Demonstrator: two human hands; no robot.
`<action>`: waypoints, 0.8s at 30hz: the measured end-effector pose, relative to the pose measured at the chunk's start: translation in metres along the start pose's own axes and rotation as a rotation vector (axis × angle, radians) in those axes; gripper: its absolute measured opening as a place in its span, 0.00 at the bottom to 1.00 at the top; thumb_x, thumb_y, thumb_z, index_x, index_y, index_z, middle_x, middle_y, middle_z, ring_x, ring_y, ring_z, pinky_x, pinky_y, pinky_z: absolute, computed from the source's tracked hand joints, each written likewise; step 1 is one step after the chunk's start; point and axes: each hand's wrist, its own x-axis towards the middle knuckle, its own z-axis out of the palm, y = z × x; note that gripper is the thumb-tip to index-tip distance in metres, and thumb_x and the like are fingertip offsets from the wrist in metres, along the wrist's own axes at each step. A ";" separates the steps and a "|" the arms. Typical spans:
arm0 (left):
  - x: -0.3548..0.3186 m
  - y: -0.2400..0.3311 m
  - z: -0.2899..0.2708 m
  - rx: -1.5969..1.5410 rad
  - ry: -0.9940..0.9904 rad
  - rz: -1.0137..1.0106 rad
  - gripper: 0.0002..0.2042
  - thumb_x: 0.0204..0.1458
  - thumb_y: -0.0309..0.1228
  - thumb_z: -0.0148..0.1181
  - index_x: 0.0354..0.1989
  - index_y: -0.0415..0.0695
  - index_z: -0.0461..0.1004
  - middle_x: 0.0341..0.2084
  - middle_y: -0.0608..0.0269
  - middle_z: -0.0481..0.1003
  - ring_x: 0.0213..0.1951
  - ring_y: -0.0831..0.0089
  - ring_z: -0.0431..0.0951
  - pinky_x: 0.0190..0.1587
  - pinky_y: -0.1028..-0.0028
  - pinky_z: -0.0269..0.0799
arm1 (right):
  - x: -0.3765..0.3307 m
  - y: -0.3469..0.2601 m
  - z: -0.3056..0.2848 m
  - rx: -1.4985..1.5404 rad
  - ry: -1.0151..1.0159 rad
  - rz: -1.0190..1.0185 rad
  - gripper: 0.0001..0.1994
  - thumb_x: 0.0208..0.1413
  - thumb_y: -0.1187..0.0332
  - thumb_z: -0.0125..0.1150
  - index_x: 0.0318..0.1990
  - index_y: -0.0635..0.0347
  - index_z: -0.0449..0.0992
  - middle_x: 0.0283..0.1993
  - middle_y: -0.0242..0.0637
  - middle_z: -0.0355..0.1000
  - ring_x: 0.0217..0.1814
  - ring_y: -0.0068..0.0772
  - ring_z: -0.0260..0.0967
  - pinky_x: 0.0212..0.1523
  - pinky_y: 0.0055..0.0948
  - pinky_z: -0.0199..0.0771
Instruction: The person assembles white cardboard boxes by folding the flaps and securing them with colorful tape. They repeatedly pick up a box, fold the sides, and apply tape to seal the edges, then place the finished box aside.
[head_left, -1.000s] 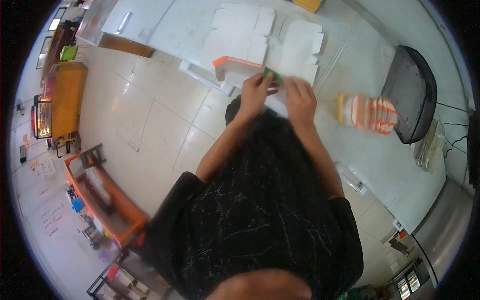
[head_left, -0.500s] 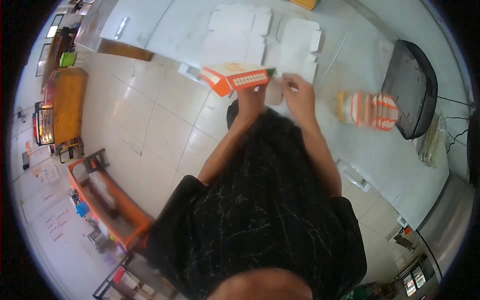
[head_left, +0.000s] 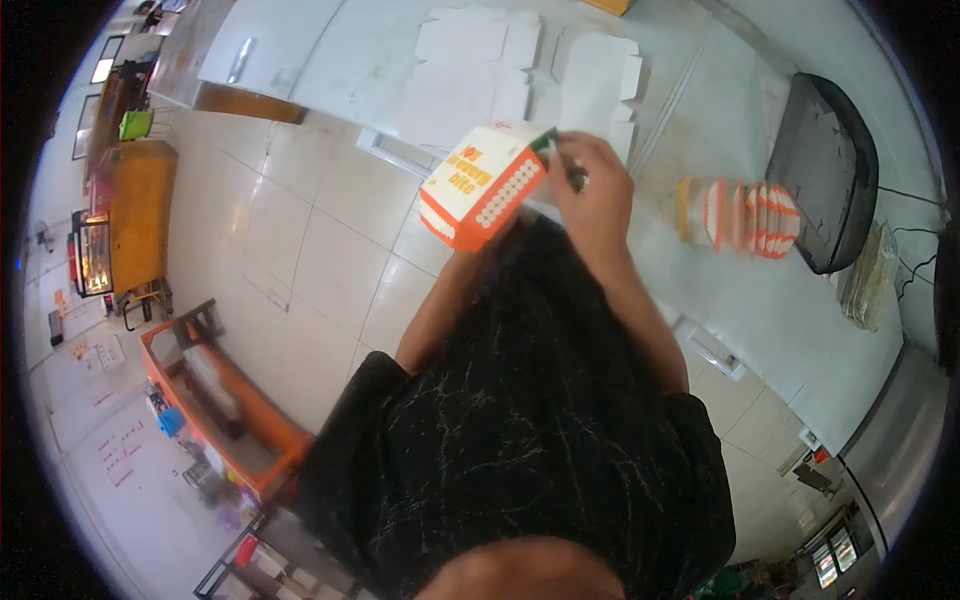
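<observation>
A white and orange cardboard food box (head_left: 482, 180) is held up in front of my body, over the near edge of the table. My left hand (head_left: 507, 226) grips it from beneath; most of its fingers are hidden behind the box. At the far right corner, which is green (head_left: 545, 141), the fingers of my right hand (head_left: 598, 188) are closed on the box's edge. Beyond it, flattened white cartons (head_left: 465, 88) lie on the table, with another flat white carton (head_left: 598, 75) to their right.
To the right on the pale table (head_left: 665, 235) lies a row of nested orange and white cartons (head_left: 755, 220). Behind them is a black padded panel (head_left: 828, 165), beside a bundle of clear plastic (head_left: 868, 280). An orange-framed cart (head_left: 225, 400) stands on the tiled floor at left.
The box has tipped so its printed top faces up toward me, and it has come slightly lower. My right hand has moved in from beside the box to its green corner.
</observation>
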 end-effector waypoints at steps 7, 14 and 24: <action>-0.006 0.001 -0.007 0.369 -0.059 0.130 0.18 0.59 0.30 0.58 0.58 0.44 0.69 0.53 0.57 0.72 0.56 0.67 0.72 0.54 0.67 0.69 | -0.001 -0.001 0.003 -0.078 0.030 -0.051 0.05 0.51 0.73 0.64 0.34 0.61 0.75 0.44 0.37 0.76 0.41 0.39 0.75 0.38 0.34 0.76; -0.014 -0.012 -0.007 0.215 -0.019 -0.006 0.17 0.59 0.30 0.57 0.56 0.44 0.70 0.50 0.59 0.74 0.52 0.67 0.73 0.52 0.67 0.70 | 0.001 -0.006 0.002 -0.123 0.023 -0.123 0.05 0.51 0.76 0.62 0.35 0.64 0.75 0.44 0.41 0.77 0.36 0.39 0.77 0.36 0.31 0.77; -0.010 -0.002 -0.010 0.156 -0.023 -0.078 0.16 0.59 0.31 0.57 0.55 0.43 0.71 0.48 0.59 0.74 0.51 0.68 0.73 0.51 0.67 0.70 | 0.006 -0.011 -0.004 -0.186 -0.051 -0.200 0.04 0.50 0.75 0.63 0.33 0.59 0.75 0.45 0.34 0.76 0.44 0.40 0.74 0.43 0.34 0.75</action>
